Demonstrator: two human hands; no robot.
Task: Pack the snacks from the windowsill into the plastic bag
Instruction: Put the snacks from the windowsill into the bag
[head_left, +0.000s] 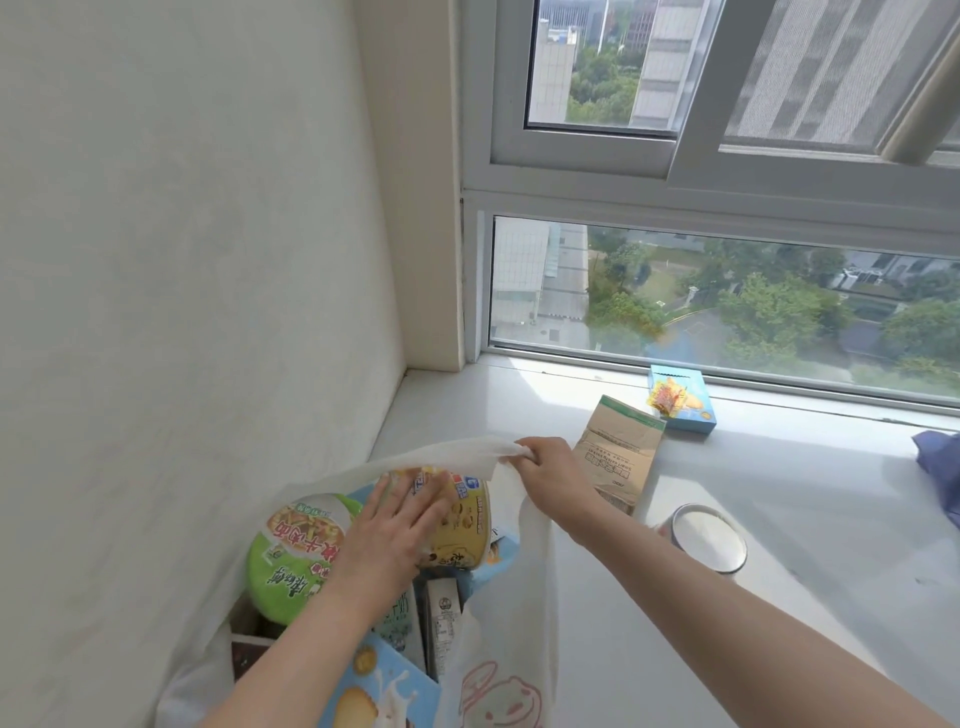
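Down in the bag (498, 649), next to the green bowl (291, 556): yellow tub (467, 525) tipped over, lid end away toward the window (727, 291), right under the left hand (395, 525) (fingers flat, pressing). Pinching the bag rim just right of it with the right hand (540, 467). Further out on the sill (805, 493): brown carton (621, 457) lying lengthwise toward the window, then blue box (685, 410).

thin white plastic bag (498, 623); matt brown paper packet (618, 457).
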